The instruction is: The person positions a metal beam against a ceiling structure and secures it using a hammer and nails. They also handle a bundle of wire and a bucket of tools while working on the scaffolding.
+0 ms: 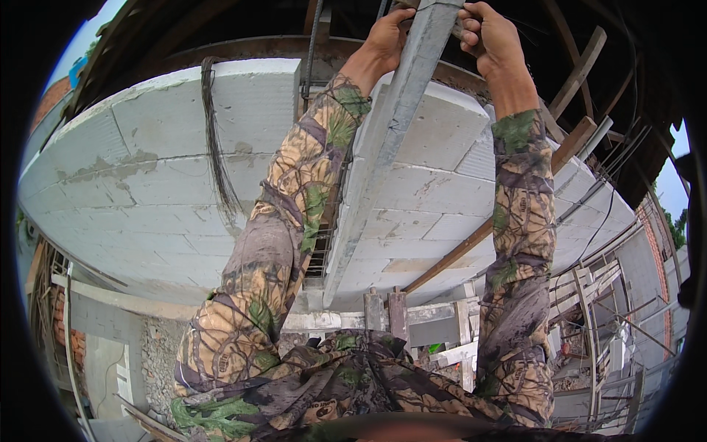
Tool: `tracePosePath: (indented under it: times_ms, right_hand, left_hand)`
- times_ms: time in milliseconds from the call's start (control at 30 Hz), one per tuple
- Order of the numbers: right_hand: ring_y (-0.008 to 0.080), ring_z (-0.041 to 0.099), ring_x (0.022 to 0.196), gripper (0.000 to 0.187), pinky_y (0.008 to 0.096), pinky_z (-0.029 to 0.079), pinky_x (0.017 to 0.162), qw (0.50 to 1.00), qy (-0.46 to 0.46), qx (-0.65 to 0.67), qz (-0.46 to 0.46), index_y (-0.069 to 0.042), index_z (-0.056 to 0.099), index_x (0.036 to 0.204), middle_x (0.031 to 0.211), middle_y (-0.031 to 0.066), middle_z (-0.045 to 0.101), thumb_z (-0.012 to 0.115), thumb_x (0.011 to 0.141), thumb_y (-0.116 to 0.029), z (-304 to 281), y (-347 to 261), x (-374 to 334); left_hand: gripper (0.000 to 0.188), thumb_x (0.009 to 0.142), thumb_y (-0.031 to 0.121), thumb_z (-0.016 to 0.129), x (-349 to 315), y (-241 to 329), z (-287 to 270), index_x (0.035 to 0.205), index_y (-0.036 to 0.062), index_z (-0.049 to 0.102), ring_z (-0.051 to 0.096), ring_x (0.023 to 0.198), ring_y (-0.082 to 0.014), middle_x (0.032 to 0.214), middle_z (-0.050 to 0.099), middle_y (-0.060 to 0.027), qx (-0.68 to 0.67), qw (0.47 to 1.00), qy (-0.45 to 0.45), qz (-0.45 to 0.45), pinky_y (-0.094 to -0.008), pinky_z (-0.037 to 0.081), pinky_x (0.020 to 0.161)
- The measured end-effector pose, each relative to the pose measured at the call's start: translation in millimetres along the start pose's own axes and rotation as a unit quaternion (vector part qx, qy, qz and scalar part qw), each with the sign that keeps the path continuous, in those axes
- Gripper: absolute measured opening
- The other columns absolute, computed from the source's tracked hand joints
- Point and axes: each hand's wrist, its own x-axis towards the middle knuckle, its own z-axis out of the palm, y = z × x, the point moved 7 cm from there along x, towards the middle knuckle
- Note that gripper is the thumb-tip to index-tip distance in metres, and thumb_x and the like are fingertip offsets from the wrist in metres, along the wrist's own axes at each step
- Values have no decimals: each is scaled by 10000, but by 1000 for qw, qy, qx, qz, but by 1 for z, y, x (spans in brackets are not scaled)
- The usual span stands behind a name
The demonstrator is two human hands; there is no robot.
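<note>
Board [406,96], long, narrow and grey, slants from the top centre of the frame down to the lower centre, along the gap in a pale block wall. At the top centre, the left hand [384,43] is at its left edge, fingers curled inward; whether they are clamped on it, I cannot tell. Across from it, the right hand [492,38] is at the right edge with fingers bent; their grip is likewise unclear. Both forearms wear camouflage sleeves [524,199].

Left of the board, a steel reinforcing bar [311,51] rises at the upper centre, and a rebar cage [318,254] shows in the gap. Farther out, a bundle of thin dark wires [213,132] drapes over the left block wall [166,132]. Across the right block wall [434,140] leans a wooden prop [453,258]; loose timbers [578,74] stand at the upper right.
</note>
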Motion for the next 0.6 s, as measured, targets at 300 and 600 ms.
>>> tracePosePath:
  times_ms: [300, 600]
  right_hand:
    - [76, 445, 414, 295, 230, 344, 393, 999, -16, -47, -14, -36, 628, 773, 568, -20, 533, 536, 1009, -188, -2, 1, -4]
    - [314, 628, 1006, 211, 429, 498, 907, 571, 126, -559, -588, -44, 640, 1025, 1032, 112, 654, 630, 814, -35, 31, -76, -97]
  left_hand:
    - [440, 1083, 359, 391, -10, 5, 15, 1228, 30, 643, 669, 900, -173, 1058, 719, -58, -28, 1000, 1, -2, -336, 552, 802]
    - [423, 1096, 358, 452, -12, 9, 19, 1271, 25, 645, 680, 867, -130, 1038, 726, -31, -16, 999, -20, 19, -283, 573, 765]
